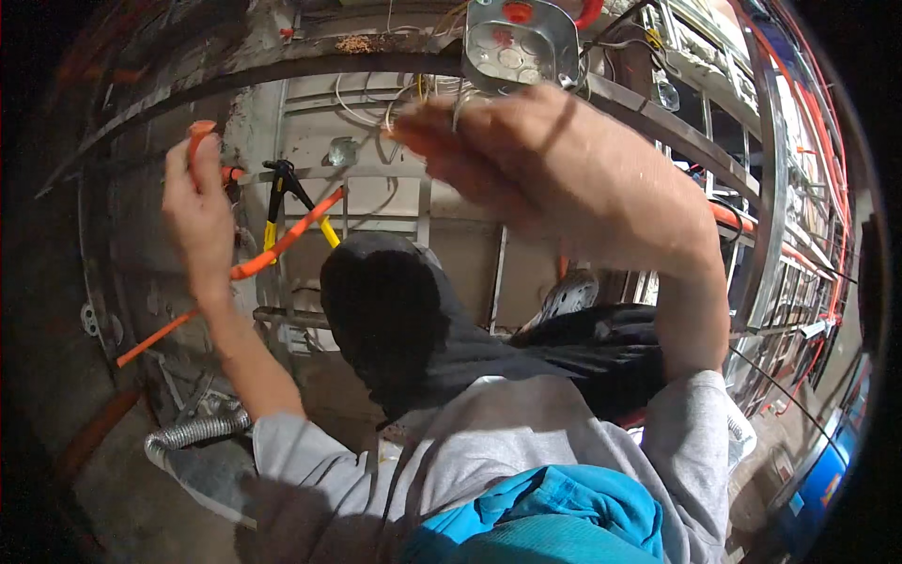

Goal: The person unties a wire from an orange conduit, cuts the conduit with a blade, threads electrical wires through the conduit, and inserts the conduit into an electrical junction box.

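My left hand (199, 221) is raised at the left, its fingers closed round an orange tube (201, 141) whose end sticks up past the fingertips. Beyond the wrist, an orange tube (291, 235) slants up to the right; I cannot tell whether it is the same piece. A thinner orange length (155, 340) shows left of the forearm. My right hand (479, 155) reaches across just below a square metal junction box (520, 56). It is smeared by motion, so its grip is unclear. Thin pale wires (352, 108) hang close to its fingertips.
A tool with black and yellow handles (277, 202) stands behind the orange tube. A metal rail (282, 68) curves across the top, with metal framing (770, 179) at the right. My bent knee (381, 310) is in the middle. Ribbed silver hose (202, 428) lies lower left.
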`<state>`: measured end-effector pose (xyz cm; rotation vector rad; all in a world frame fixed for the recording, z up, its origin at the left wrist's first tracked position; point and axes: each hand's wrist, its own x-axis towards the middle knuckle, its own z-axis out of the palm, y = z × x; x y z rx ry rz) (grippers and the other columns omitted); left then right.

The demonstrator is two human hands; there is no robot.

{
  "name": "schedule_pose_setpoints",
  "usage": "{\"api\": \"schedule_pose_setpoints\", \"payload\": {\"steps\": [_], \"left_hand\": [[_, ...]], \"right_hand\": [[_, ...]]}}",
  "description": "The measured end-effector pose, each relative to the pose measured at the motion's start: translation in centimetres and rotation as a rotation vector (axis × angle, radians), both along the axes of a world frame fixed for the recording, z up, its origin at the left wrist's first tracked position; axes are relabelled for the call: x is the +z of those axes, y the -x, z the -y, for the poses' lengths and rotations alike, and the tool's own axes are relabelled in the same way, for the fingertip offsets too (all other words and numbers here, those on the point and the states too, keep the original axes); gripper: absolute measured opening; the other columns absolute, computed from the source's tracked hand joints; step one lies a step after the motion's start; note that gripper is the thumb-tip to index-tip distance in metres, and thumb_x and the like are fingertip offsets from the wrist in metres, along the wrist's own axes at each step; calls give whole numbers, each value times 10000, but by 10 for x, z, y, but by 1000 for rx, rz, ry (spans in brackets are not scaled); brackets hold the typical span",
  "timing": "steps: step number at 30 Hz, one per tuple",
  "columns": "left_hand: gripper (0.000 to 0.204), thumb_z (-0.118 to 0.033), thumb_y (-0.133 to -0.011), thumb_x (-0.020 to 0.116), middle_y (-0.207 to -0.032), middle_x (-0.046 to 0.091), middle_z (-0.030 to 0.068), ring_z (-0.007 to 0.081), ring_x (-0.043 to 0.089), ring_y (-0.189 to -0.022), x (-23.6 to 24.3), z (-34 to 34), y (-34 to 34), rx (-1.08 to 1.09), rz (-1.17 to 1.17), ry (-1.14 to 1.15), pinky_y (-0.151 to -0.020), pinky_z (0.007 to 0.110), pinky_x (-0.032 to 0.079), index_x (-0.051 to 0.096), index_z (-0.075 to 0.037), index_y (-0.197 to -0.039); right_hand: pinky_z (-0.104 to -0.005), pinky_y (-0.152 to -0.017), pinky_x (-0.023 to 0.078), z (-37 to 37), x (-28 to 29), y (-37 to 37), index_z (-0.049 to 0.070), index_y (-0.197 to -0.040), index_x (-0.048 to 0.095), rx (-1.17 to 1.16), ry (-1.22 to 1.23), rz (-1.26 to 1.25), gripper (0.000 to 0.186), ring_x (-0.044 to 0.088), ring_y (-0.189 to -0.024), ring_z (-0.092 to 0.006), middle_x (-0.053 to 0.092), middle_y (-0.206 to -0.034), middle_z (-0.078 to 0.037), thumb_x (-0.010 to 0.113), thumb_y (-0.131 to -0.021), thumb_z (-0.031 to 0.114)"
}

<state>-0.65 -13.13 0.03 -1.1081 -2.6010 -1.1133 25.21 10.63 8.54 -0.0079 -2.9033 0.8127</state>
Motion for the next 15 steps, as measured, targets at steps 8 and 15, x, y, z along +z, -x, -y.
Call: {"api": "schedule_pose_setpoints", "payload": {"steps": [8,15], "left_hand": [[304,-325,-1094,539,-699,402,-47,17,324,-555,36,80,-26,243,470,-385,-493,214,252,602,-30,-1137],[327,-325,-1091,538,-765,451,3,71,386,-629,7,69,-38,292,610,-723,-546,232,330,556,-9,-1171]], "right_hand": [[-529,-653,528,14,-34,-33,-12,-1122,581,176,154,593,241,672,-752,-439,673,-823,-246,515,-1054,209],[-521,-703,546,4,-32,-93,-40,-1155,578,-39,161,814,246,683,-810,-449,686,-848,-256,556,-977,129]]}}
